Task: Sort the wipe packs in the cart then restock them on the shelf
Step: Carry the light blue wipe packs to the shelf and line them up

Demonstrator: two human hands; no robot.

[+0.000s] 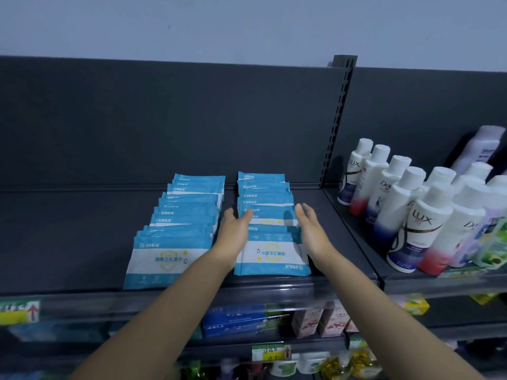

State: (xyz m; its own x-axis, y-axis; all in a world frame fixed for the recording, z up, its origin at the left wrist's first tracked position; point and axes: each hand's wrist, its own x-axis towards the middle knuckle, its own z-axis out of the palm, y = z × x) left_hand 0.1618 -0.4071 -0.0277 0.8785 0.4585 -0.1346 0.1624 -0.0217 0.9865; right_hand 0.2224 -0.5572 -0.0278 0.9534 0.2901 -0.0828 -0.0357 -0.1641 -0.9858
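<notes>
Two rows of blue-and-white wipe packs lie overlapped on the dark top shelf. The left row runs from the front edge back toward the rear panel. The right row lies beside it, its front pack printed upside down. My left hand rests flat along the right row's left side, fingers straight. Along the same row's right side sits my right hand, also flat. Both palms face inward against the packs, holding nothing. The cart is out of view.
White Lux and Dove bottles crowd the neighbouring shelf section at right, past a slotted upright. The shelf left of the wipe rows is bare. Lower shelves hold blue boxes, pink cartons and price tags.
</notes>
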